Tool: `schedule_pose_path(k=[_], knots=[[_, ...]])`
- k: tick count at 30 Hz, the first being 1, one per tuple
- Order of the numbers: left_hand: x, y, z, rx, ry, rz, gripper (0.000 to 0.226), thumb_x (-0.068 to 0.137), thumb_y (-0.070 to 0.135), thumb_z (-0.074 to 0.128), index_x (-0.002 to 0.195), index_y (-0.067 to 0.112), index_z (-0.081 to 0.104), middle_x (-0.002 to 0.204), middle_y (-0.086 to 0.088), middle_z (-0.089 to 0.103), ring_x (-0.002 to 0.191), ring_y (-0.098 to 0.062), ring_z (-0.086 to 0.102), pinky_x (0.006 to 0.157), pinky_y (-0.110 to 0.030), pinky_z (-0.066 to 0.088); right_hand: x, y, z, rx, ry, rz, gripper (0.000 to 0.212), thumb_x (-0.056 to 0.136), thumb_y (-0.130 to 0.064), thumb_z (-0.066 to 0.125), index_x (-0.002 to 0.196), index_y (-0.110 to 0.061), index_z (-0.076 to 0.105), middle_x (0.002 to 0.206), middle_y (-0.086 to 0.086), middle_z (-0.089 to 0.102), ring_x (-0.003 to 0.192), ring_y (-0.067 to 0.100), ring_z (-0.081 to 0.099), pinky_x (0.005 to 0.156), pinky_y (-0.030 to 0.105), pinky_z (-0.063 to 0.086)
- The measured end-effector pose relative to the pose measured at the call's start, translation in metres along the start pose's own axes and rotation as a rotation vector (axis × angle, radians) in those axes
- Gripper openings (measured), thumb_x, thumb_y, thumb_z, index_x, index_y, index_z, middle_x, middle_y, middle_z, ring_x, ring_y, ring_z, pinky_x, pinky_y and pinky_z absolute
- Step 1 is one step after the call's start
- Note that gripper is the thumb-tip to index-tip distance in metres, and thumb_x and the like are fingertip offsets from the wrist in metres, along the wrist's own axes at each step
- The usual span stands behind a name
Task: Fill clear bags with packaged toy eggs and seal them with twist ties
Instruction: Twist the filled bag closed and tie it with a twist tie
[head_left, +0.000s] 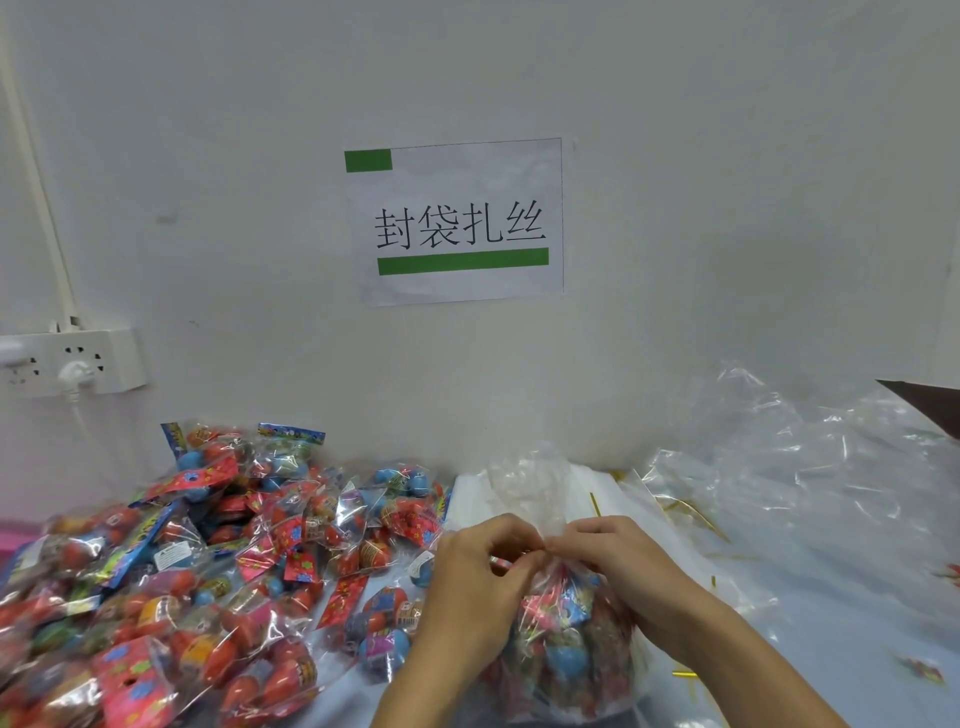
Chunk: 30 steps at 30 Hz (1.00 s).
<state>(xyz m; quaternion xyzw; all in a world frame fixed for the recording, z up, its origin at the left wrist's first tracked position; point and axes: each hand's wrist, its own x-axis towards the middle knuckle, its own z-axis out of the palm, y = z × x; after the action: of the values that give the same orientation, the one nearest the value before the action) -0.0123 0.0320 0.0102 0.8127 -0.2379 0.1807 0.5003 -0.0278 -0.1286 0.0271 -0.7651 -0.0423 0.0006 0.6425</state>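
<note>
A clear bag (563, 644) stuffed with packaged toy eggs stands on the table in front of me, its gathered neck (535, 483) rising above my fingers. My left hand (478, 577) and my right hand (618, 566) meet at that neck, fingertips pinching it together. A gold twist tie (506, 562) shows as a small glint between the fingers of both hands. A big heap of packaged toy eggs (197, 571) in red, blue and orange lies to the left.
Loose gold twist ties (685, 512) lie on the table right of the bag, and a pile of empty clear bags (810, 483) fills the right side. A wall with a paper sign (457, 221) stands close behind, with a power strip (72, 361) at left.
</note>
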Motion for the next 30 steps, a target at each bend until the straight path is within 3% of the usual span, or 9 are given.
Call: schedule_pose_path(k=[3,8,12,15,19,24,30], knots=[[0.0003,-0.0018,0.0003,0.115,0.0,0.094,0.008,0.091,0.018,0.07,0.087,0.022,0.074,0.076,0.015,0.07,0.077,-0.002,0.064,0.067,-0.013,0.049,-0.0001,0.001,0.0022,0.016,0.033,-0.008,0.03,0.089,-0.021,0.069,0.059,-0.02,0.069,0.067,0.003,0.067,0.069,0.017,0.068,0.071,0.032,0.051],[0.0007,-0.004,0.0026,0.145,-0.049,0.143,0.009,0.097,0.022,0.062,0.095,0.02,0.071,0.081,0.012,0.069,0.078,-0.006,0.063,0.07,-0.024,0.053,-0.0015,-0.0001,0.0004,0.026,0.042,-0.022,0.03,0.088,-0.021,0.07,0.058,-0.02,0.068,0.065,0.003,0.063,0.066,0.017,0.064,0.069,0.031,0.048],[-0.0004,-0.0038,0.0045,0.132,-0.088,0.133,0.011,0.099,0.026,0.058,0.099,0.021,0.069,0.084,0.013,0.067,0.081,-0.008,0.063,0.072,-0.023,0.055,-0.0012,-0.0011,-0.0011,-0.001,0.041,-0.029,0.024,0.088,-0.021,0.069,0.066,-0.012,0.067,0.069,0.009,0.058,0.071,0.019,0.061,0.074,0.035,0.046],[-0.0002,-0.0051,0.0042,0.129,-0.092,0.135,0.013,0.1,0.026,0.058,0.1,0.021,0.069,0.085,0.012,0.068,0.082,-0.008,0.063,0.073,-0.022,0.055,-0.0011,-0.0014,-0.0009,-0.006,0.025,-0.025,0.03,0.089,-0.021,0.068,0.06,-0.017,0.069,0.066,0.003,0.063,0.068,0.015,0.065,0.071,0.03,0.049],[-0.0006,-0.007,0.0034,0.109,-0.096,0.141,0.014,0.1,0.023,0.057,0.1,0.02,0.071,0.085,0.012,0.069,0.081,-0.009,0.064,0.071,-0.02,0.053,-0.0016,-0.0021,-0.0003,-0.007,0.035,-0.034,0.026,0.089,-0.02,0.068,0.064,-0.013,0.069,0.068,0.007,0.061,0.069,0.016,0.064,0.072,0.03,0.049],[0.0,-0.0092,0.0041,0.076,-0.081,0.135,0.015,0.099,0.022,0.058,0.099,0.022,0.073,0.084,0.014,0.071,0.082,-0.009,0.066,0.069,-0.015,0.051,-0.0019,-0.0009,0.0007,0.0,0.044,-0.038,0.037,0.09,-0.019,0.067,0.053,-0.019,0.062,0.061,0.0,0.058,0.06,0.012,0.061,0.059,0.019,0.047],[0.0007,-0.0092,0.0055,0.069,-0.072,0.12,0.014,0.099,0.021,0.059,0.097,0.022,0.073,0.081,0.015,0.07,0.08,-0.006,0.065,0.067,-0.012,0.05,-0.0005,-0.0008,0.0022,-0.023,0.063,-0.045,0.038,0.091,-0.022,0.067,0.053,-0.02,0.064,0.061,-0.002,0.06,0.062,0.011,0.063,0.064,0.023,0.048]])
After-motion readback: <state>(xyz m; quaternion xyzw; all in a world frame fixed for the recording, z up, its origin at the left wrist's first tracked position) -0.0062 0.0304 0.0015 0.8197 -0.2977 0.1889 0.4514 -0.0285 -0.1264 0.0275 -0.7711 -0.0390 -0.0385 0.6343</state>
